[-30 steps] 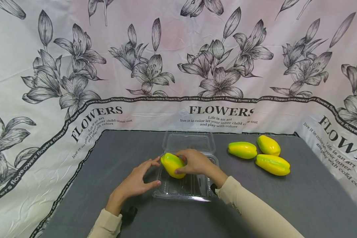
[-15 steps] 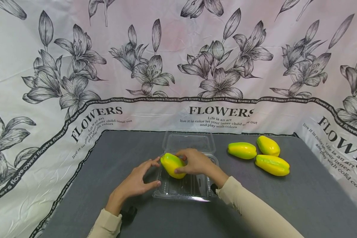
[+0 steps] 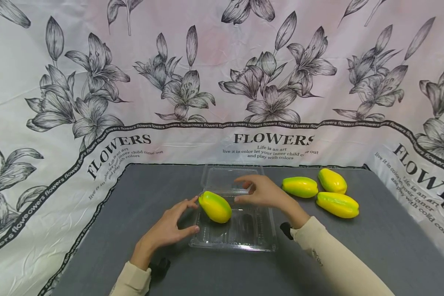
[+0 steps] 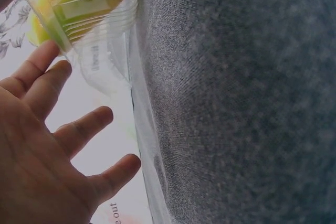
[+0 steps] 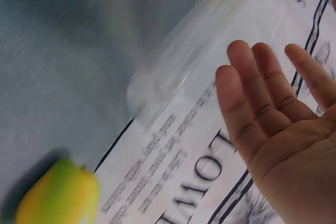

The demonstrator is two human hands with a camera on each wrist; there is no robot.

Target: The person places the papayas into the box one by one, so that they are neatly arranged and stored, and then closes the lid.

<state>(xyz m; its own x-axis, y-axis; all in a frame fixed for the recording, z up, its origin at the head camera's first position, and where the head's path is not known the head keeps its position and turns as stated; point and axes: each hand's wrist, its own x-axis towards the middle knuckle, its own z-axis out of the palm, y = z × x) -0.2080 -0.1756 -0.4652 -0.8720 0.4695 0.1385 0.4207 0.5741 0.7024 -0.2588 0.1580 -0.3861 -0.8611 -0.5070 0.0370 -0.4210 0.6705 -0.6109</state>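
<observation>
A yellow-green papaya-like fruit [image 3: 215, 207] lies tilted in the left part of a clear plastic clamshell container [image 3: 248, 242]. The container's lid [image 3: 231, 177] is folded back toward the wall. My left hand [image 3: 168, 225] stays at the container's left side, fingers spread, its fingertips right at the rim by the fruit. In the left wrist view the same fruit [image 4: 89, 3] shows through the ribbed plastic wall. Over the right part of the container hovers my right hand [image 3: 264, 192], with nothing in its fingers; the right wrist view shows its palm and extended fingers [image 5: 252, 93].
To the right on the dark grey table [image 3: 318, 255] lie three more such fruits: one nearest the container [image 3: 300, 187], one behind [image 3: 332, 181], one in front [image 3: 338, 204]. A flower-printed cloth [image 3: 192, 144] hangs behind and along both sides.
My right hand has let go of the fruit in the container and moved to the right, away from it. The left hand has stayed in place.
</observation>
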